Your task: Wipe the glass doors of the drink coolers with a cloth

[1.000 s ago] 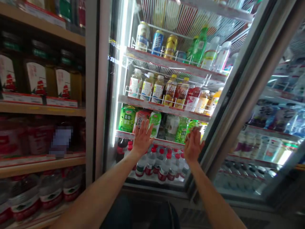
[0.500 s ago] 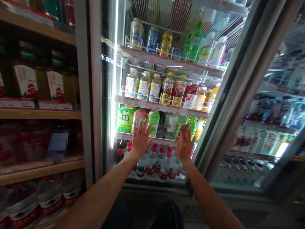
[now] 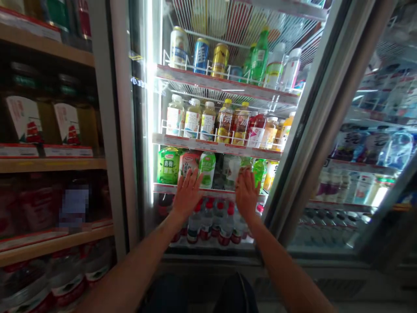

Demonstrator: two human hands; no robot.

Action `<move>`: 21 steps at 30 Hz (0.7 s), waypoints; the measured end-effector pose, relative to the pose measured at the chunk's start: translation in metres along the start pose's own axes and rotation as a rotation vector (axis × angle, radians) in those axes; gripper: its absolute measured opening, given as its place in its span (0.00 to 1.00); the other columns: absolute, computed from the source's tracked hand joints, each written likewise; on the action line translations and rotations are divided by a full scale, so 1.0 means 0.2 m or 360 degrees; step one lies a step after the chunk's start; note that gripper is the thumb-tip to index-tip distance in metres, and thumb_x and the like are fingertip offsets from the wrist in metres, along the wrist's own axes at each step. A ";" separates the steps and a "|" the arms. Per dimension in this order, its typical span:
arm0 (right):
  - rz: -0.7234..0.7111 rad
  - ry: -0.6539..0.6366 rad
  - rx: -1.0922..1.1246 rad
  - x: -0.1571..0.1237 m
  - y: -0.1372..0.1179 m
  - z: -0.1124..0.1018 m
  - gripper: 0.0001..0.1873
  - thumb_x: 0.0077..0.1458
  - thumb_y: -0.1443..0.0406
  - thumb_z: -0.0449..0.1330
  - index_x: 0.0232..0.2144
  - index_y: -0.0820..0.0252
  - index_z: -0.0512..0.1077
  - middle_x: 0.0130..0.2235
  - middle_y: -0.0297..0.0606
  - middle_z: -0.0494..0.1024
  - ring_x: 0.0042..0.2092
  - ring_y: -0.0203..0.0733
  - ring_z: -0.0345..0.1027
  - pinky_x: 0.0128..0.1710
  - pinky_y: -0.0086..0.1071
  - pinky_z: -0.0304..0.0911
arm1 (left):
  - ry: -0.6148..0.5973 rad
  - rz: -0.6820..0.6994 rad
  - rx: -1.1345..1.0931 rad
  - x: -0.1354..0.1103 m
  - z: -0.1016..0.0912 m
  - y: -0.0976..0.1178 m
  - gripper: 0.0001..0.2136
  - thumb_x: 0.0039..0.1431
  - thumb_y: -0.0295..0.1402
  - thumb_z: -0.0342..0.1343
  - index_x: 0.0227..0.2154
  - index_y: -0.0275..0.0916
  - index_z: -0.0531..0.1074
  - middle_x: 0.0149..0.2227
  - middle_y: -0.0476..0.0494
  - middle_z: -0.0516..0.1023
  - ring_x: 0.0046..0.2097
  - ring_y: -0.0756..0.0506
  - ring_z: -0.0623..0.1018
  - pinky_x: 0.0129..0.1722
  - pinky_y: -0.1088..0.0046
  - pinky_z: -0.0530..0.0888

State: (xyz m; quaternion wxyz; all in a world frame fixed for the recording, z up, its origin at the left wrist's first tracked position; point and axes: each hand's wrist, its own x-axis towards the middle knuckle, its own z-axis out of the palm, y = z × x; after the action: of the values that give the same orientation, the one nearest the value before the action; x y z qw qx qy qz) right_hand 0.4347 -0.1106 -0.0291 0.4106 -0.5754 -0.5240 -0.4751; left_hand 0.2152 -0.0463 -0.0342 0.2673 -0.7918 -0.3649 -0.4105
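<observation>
Both my hands reach into an open drinks fridge at the third shelf (image 3: 208, 192). My left hand (image 3: 186, 194) is open with fingers spread, in front of a pink-labelled bottle (image 3: 188, 161) and a light green bottle (image 3: 206, 168). My right hand (image 3: 246, 193) is open too, fingers stretched up before a white-labelled bottle (image 3: 233, 167) and a green bottle (image 3: 258, 171). Neither hand holds anything. A large green bottle (image 3: 168, 165) stands at the shelf's left end.
The glass fridge door (image 3: 329, 126) stands swung open to the right. Water bottles with red caps (image 3: 210, 221) fill the bottom shelf. Juice bottles (image 3: 208, 120) and cans (image 3: 201, 55) sit on higher shelves. Wooden store shelves (image 3: 52, 164) with bottles stand to the left.
My right hand has moved left along the shelf, closer to my left hand. The view has shifted slightly right and up; my left hand stays by the pink bottle.
</observation>
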 end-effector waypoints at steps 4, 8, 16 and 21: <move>0.0676 0.0133 -0.0110 0.06 0.24 -0.07 0.26 0.56 0.66 0.44 0.56 0.68 0.61 0.61 0.58 0.56 0.61 0.56 0.51 0.55 0.58 0.48 | 0.0007 -0.0031 -0.0021 -0.01 0.02 0.02 0.32 0.57 0.39 0.53 0.62 0.38 0.49 0.64 0.36 0.50 0.66 0.38 0.46 0.62 0.52 0.49; 0.0427 0.0097 -0.0056 0.03 0.04 -0.01 0.24 0.57 0.67 0.43 0.55 0.66 0.62 0.60 0.53 0.59 0.63 0.51 0.47 0.58 0.52 0.47 | 0.0014 -0.0051 -0.0041 0.00 0.03 0.03 0.34 0.56 0.40 0.53 0.62 0.37 0.48 0.65 0.36 0.48 0.66 0.38 0.44 0.62 0.51 0.47; 0.0029 0.0001 -0.0026 -0.07 -0.04 0.03 0.23 0.58 0.68 0.46 0.56 0.57 0.62 0.59 0.45 0.63 0.63 0.44 0.47 0.61 0.48 0.38 | 0.0034 -0.0033 -0.0004 -0.01 0.01 0.01 0.30 0.58 0.38 0.51 0.61 0.37 0.52 0.64 0.36 0.50 0.66 0.39 0.45 0.62 0.53 0.49; 0.0720 0.0105 -0.0159 -0.08 0.27 -0.07 0.26 0.57 0.66 0.43 0.58 0.65 0.58 0.61 0.55 0.56 0.62 0.53 0.48 0.56 0.55 0.49 | 0.0046 -0.0068 -0.0076 -0.02 0.02 0.04 0.32 0.57 0.39 0.52 0.62 0.37 0.48 0.64 0.35 0.49 0.66 0.38 0.44 0.62 0.51 0.47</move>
State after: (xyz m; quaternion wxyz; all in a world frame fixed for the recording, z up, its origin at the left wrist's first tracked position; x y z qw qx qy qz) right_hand 0.4868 -0.1331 -0.0398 0.4945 -0.6820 -0.3440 -0.4148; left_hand 0.2230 -0.0495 -0.0402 0.2448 -0.7839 -0.3679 -0.4361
